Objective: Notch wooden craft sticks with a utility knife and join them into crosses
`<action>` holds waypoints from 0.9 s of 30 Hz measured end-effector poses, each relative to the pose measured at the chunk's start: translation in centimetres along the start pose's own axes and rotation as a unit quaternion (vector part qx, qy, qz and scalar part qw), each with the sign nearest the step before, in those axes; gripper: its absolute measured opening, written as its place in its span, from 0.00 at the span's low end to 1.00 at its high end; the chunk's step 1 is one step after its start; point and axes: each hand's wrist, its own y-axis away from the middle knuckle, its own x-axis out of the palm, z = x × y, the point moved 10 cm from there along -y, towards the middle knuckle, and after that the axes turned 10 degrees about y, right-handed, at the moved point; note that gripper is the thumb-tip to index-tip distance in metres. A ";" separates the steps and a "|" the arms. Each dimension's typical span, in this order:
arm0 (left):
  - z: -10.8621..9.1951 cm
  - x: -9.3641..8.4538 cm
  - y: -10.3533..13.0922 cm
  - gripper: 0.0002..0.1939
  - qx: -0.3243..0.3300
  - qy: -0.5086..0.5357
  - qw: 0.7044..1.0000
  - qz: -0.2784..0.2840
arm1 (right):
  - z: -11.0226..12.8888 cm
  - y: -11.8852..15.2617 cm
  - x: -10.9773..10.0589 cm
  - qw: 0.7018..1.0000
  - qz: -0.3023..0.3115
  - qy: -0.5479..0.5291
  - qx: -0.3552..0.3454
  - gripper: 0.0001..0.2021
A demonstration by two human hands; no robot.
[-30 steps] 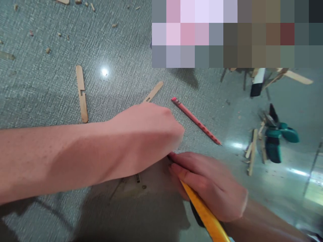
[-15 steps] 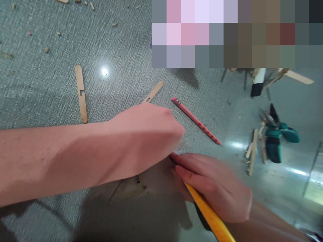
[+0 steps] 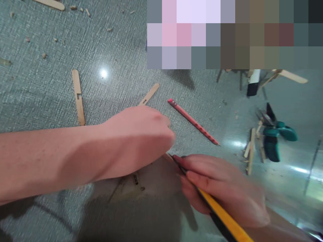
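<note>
My right hand point(image 3: 222, 188) grips a yellow and black knife-like tool point(image 3: 219, 215), its dark tip pointing up and left. My left hand point(image 3: 148, 134) lies just left of that tip, back of the hand up, with its fingers mostly hidden. A small piece of wood point(image 3: 168, 157) shows between the two hands; whether my left hand holds it is hidden. Above my left hand a slotted wooden stick point(image 3: 151, 93) sticks out. A notched wooden stick point(image 3: 78, 97) lies above my left forearm. The pink pencil point(image 3: 193, 121) rests above my right hand.
Teal-handled pliers point(image 3: 272, 134) lie at the right beside wooden strips point(image 3: 251, 151). More sticks and a black-and-white object point(image 3: 253, 83) are at the upper right, below a pixelated area. Wood scraps point(image 3: 44, 55) and another stick point(image 3: 51, 4) lie on the textured grey table point(image 3: 121, 40) at the upper left.
My right hand and the tool have moved slightly right, and my left hand slightly left. The gap between them is wider, showing more of the blade and the wood piece.
</note>
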 end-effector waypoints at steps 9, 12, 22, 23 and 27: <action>-2.1 -2.4 2.2 0.21 0.190 -0.049 0.969 -0.149 | -0.7 -2.5 -1.4 0.995 -0.036 -0.078 -0.042 0.15; -1.7 -2.2 2.1 0.19 0.186 -0.034 0.976 -0.106 | -0.5 -2.8 -1.1 0.997 -0.018 -0.062 -0.035 0.13; -1.5 -2.6 2.2 0.22 0.181 0.024 0.980 -0.075 | -0.7 -2.7 -0.6 0.995 -0.036 -0.087 -0.013 0.10; -1.4 -2.6 2.2 0.20 0.172 0.028 0.982 -0.070 | -0.7 -2.7 -0.7 0.995 -0.038 -0.086 -0.008 0.10; -1.1 -2.5 2.4 0.14 0.149 0.058 0.985 -0.058 | -0.9 -2.5 -1.6 0.994 -0.067 -0.082 0.005 0.12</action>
